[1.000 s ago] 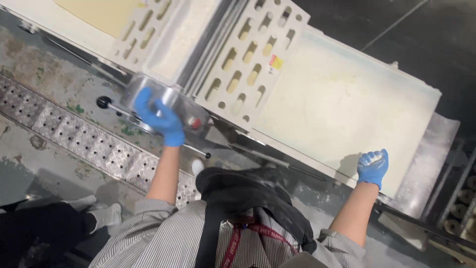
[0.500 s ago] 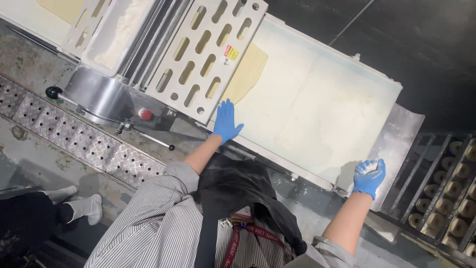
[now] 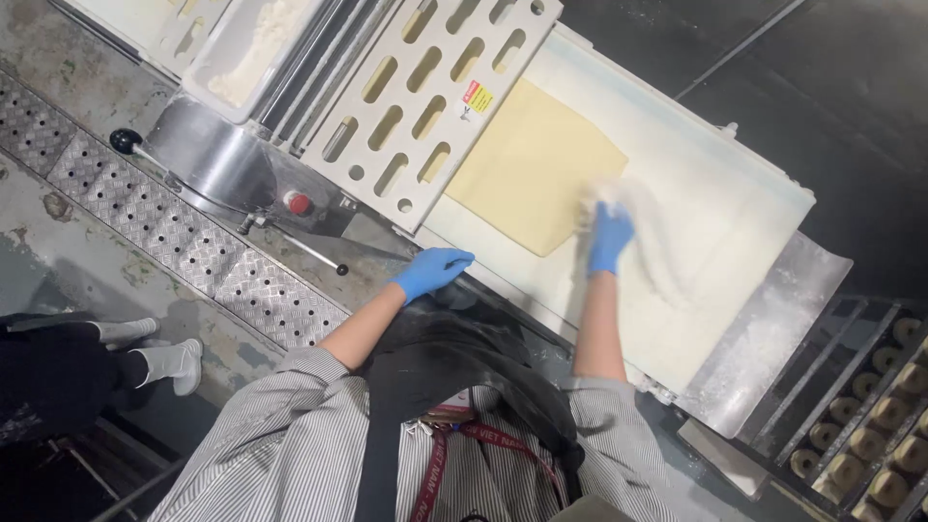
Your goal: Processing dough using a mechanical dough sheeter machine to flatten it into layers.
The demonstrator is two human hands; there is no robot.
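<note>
A pale yellow dough sheet (image 3: 530, 164) lies on the white belt (image 3: 744, 208) of a dough rolling machine, one end under the white slotted guard (image 3: 425, 87). My right hand (image 3: 609, 235), in a blue glove, is over the dough's near right corner, blurred, with a haze of white flour spreading from it across the belt. My left hand (image 3: 432, 271), also gloved in blue, hovers flat with fingers extended at the belt's front edge, just below the guard, holding nothing.
The steel machine housing has a red button (image 3: 299, 203) and a lever with a black knob (image 3: 126, 141). A perforated metal floor strip (image 3: 184, 242) runs in front. Another person's white shoes (image 3: 159, 360) stand at left. A tray of round pastries (image 3: 894, 425) sits at right.
The dough sheet has come further out from under the guard. My right hand moved from the belt's right end to the dough, scattering flour. My left hand left the lever and dropped to the belt's edge.
</note>
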